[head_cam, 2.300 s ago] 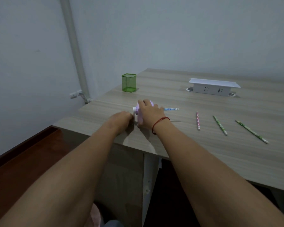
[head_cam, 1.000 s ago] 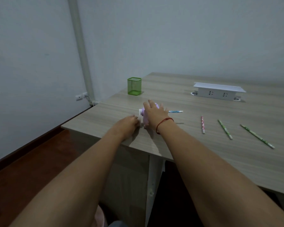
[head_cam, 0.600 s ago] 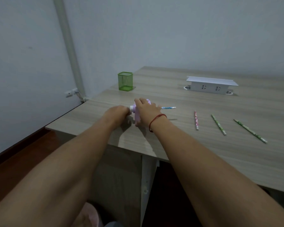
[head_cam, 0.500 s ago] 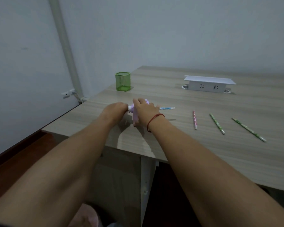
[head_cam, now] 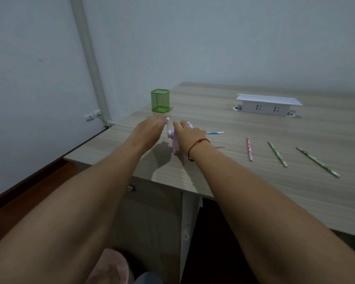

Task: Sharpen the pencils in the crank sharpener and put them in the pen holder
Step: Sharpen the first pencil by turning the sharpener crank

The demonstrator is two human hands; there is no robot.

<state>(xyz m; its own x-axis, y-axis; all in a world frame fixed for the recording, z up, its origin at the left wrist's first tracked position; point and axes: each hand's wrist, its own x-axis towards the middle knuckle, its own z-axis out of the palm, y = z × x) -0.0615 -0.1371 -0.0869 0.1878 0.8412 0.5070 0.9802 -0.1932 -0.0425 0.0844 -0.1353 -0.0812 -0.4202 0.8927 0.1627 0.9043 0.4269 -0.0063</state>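
Note:
A small pink crank sharpener (head_cam: 175,143) stands near the table's left front corner. My right hand (head_cam: 188,135) grips its body from above. My left hand (head_cam: 150,128) pinches the white crank handle (head_cam: 167,119), which now points up. A blue pencil (head_cam: 214,132) sticks out of the sharpener's right side. A red-patterned pencil (head_cam: 249,148) and two green pencils (head_cam: 277,153) (head_cam: 317,162) lie loose on the table to the right. The green mesh pen holder (head_cam: 160,100) stands behind the sharpener; I see nothing in it.
A white power socket box (head_cam: 267,104) sits at the back right of the wooden table (head_cam: 244,181). The table's left edge runs close to the wall, where a pipe (head_cam: 90,58) and a wall outlet (head_cam: 91,115) are.
My left hand has moved round with the crank, from low beside the sharpener to high above it. The right hand stays on the sharpener's body. The head camera has shifted a little.

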